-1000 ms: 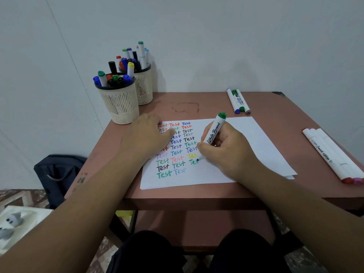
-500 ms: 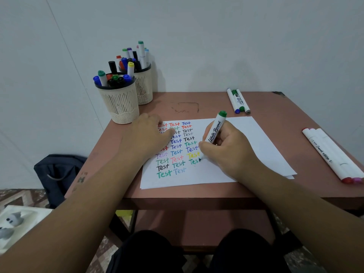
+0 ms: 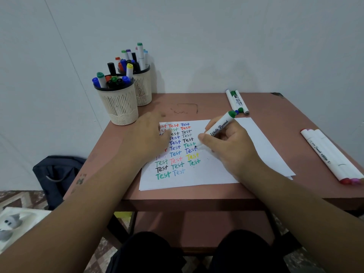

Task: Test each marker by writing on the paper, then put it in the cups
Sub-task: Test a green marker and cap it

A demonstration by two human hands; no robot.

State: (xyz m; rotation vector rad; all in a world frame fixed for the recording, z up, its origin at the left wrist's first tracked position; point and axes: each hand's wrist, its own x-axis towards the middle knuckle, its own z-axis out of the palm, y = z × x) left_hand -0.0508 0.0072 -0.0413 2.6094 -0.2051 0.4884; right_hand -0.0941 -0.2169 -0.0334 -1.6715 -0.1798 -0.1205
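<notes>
Left hand lies flat, fingers straight, pinning the paper mid-frame so it can't slide while right hand pinches the green marker, tip just above it; cups upper left.

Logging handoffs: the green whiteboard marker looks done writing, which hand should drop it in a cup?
Right, probably. The right hand already grips the green whiteboard marker; the left hand lies flat on the paper, though nearer the cups.
</notes>
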